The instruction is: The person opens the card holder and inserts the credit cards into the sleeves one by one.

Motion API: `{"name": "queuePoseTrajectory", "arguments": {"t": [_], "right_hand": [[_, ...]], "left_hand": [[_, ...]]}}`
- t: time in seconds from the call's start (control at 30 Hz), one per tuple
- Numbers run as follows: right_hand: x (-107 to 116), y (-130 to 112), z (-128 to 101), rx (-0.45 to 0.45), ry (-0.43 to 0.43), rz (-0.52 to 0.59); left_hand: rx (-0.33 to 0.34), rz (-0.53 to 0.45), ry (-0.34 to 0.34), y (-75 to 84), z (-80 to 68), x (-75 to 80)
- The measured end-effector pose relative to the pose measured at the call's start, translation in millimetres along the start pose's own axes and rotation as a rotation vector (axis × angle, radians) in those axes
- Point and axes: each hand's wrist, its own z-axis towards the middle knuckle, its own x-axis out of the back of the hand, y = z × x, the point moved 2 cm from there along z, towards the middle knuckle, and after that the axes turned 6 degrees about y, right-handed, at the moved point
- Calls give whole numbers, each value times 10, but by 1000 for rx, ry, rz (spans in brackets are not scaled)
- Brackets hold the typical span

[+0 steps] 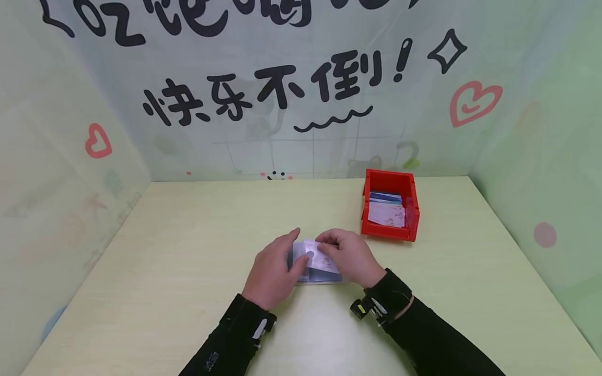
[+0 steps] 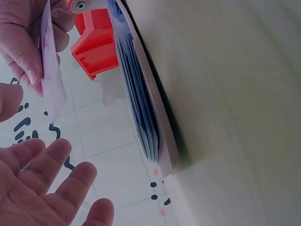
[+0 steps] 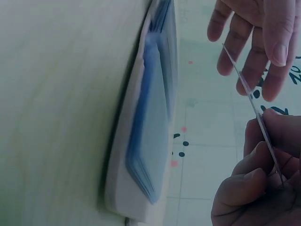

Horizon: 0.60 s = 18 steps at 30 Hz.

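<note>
An opened card holder point(image 1: 324, 277) with bluish clear sleeves point(image 2: 138, 101) and a pale cover lies on the table in front of me. Above it, my right hand point(image 1: 351, 257) pinches a thin pale pink card point(image 1: 323, 259) between thumb and fingers. The right wrist view shows that card point(image 3: 256, 110) edge-on, raised off the sleeves. My left hand point(image 1: 271, 274) hovers at the holder's left side, its fingers spread and apart from one another. In the left wrist view its fingers point(image 2: 70, 188) hold nothing. Whether the left thumb touches the card I cannot tell.
Behind and to the right of my right hand stands a red bin point(image 1: 388, 236), with pink and blue cards point(image 1: 386, 214) inside. Printed cloth walls point(image 1: 310, 156) border the pale wooden table point(image 1: 197, 235) at the back and both sides.
</note>
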Motion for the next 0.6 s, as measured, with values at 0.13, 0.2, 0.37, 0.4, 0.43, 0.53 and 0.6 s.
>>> {"name": "queuePoseTrajectory", "arguments": {"t": [0.13, 0.2, 0.37, 0.4, 0.43, 0.53, 0.6], "right_hand": [[-83, -5, -40, 34, -8, -9], [-108, -16, -54, 52, -4, -17], [-153, -45, -78, 72, -5, -26], [-159, -49, -82, 70, -6, -22], [-164, -52, -86, 70, -5, -20], [-173, -56, -97, 76, 2, -17], [-180, -51, -99, 75, 8, -17]], "left_hand": [[-65, 25, 13, 17, 2, -1], [-93, 40, 23, 26, 8, -1], [-125, 63, 33, 35, 20, -4], [-125, 68, 30, 34, 20, -4], [-128, 74, 28, 30, 21, -8], [-135, 101, 21, 21, 21, -16], [-136, 121, 16, 13, 19, -23]]}}
